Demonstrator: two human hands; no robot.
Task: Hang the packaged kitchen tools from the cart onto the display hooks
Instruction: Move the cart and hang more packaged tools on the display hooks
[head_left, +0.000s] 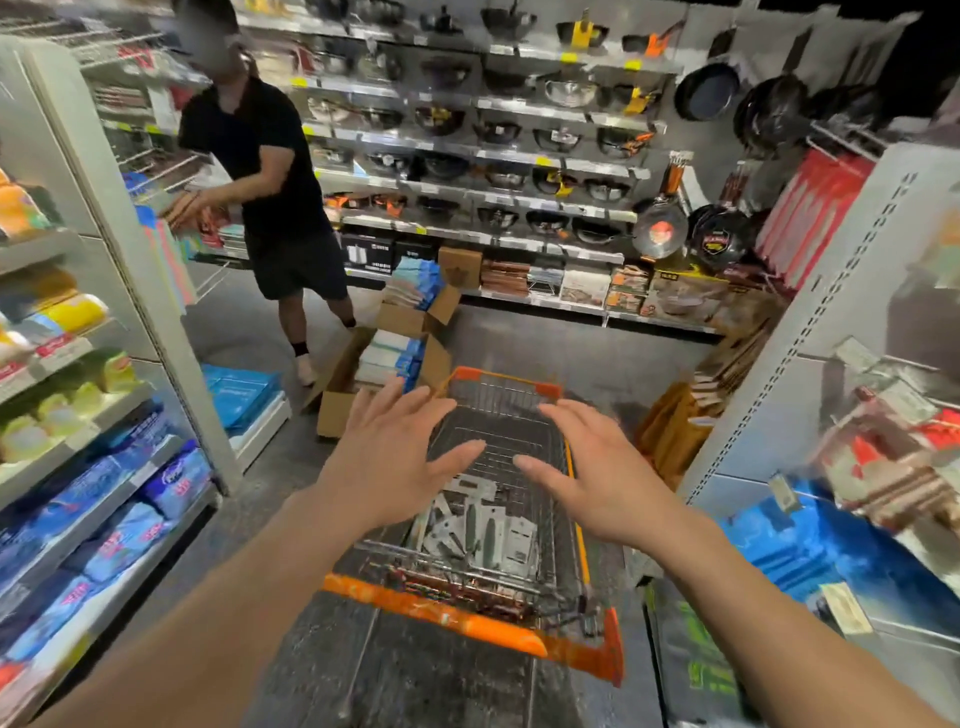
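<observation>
ABOVE: your left hand (395, 447) and right hand (597, 467) hover spread over the cart (467, 618); the open top gives you free reach to the packaged tools (483, 530) | SIDES: wire walls bar you | LEFT: shelf unit (104, 208) near | RIGHT: shelving (810, 338) and brown stack (675, 426) beside the cart | AHEAD: cardboard boxes (363, 364) and a person (270, 171) block your aisle
</observation>
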